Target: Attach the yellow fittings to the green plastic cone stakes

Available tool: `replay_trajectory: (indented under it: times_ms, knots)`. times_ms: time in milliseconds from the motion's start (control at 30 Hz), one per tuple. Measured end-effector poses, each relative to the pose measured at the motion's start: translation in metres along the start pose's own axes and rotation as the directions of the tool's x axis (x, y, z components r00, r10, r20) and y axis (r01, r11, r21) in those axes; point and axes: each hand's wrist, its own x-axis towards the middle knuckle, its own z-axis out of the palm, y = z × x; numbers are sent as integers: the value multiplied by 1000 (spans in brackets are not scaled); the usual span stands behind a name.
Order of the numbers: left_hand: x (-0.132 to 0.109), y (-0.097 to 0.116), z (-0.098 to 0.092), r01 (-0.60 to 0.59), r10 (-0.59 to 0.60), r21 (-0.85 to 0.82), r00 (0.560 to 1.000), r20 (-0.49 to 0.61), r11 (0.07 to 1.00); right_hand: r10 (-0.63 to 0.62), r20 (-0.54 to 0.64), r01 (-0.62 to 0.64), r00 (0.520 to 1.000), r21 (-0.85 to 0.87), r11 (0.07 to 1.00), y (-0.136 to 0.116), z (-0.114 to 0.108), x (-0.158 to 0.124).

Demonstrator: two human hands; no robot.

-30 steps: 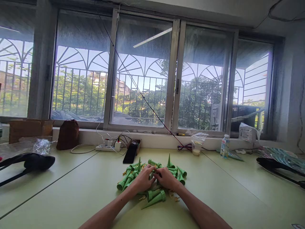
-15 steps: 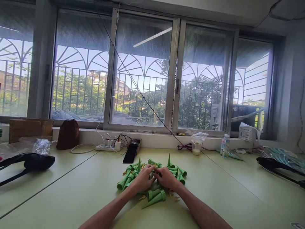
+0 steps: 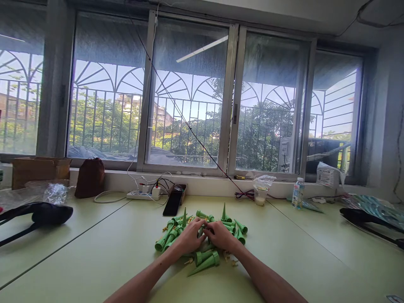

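My left hand (image 3: pixel 190 235) and my right hand (image 3: pixel 220 234) meet over a pile of green plastic watering spikes. Between them, largely covered by the fingers, is a green spike (image 3: pixel 201 230) that my left hand is closed around. The fingers of my right hand are pinched together against it; whatever they grip is hidden. Nearest to me, one cone-shaped spike (image 3: pixel 205 264) lies on its side, pointing left. Another spike (image 3: pixel 184 218) stands upright behind my left hand, and a further upright spike (image 3: pixel 224 212) rises behind my right. Small yellowish plastic pieces (image 3: pixel 234 263) are scattered among them.
Behind the pile, a phone (image 3: pixel 172 203) lies beside a power strip (image 3: pixel 139 195) with cables. A plastic cup (image 3: pixel 260 195) and a bottle (image 3: pixel 297 193) stand at the back right of the pale green table (image 3: pixel 290 248). Black objects (image 3: pixel 52 213) lie at the left.
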Motion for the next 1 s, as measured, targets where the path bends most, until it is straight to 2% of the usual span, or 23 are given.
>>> replay_trajectory:
  times_ms: [333,1000]
  knots:
    - [0,-2,0,-11,10,19,1000,4,1000,-24,-24,24,999,6,1000,1,1,0]
    - [0,-1,0,14,-16,53,1000,24,999,-8,5,8,1000,-3,1000,-1,-1,0]
